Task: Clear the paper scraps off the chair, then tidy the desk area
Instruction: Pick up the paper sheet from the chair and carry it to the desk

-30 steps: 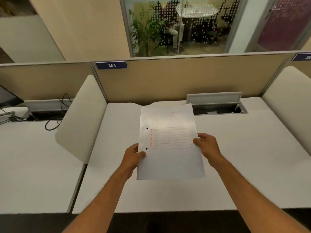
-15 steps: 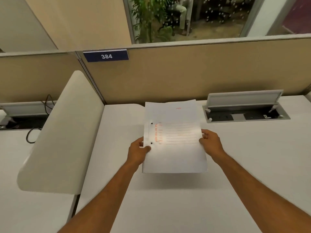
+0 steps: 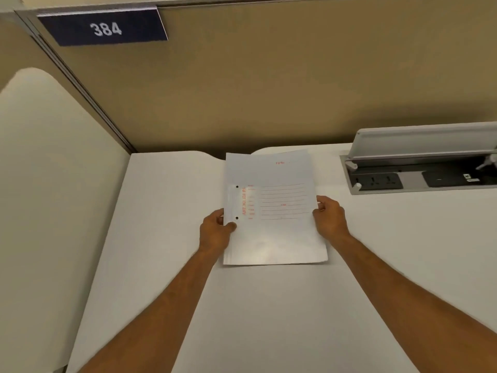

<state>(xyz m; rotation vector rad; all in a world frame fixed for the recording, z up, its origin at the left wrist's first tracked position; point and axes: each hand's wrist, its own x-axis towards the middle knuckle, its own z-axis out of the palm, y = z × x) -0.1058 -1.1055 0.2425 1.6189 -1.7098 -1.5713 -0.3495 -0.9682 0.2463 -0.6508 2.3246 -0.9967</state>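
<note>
A white file folder [image 3: 274, 232] with red printed lines and two punch holes lies low over the white desk [image 3: 269, 319], near its back edge. My left hand [image 3: 215, 232] grips the folder's left edge just below the lower hole. On the opposite edge, my right hand [image 3: 329, 218] holds the folder with fingers curled over it. Whether the folder rests fully on the desk I cannot tell. No chair or paper scraps are in view.
A beige partition [image 3: 269, 84] with a blue "384" plate [image 3: 105, 29] stands behind the desk. A cream side divider [image 3: 53, 197] borders the left. An open cable box [image 3: 419, 170] with power sockets is set in the desk at the right.
Both hands have carried the folder forward and down toward the desk's back edge. The camera has tilted down and closer, so the window behind the partition has left the view.
</note>
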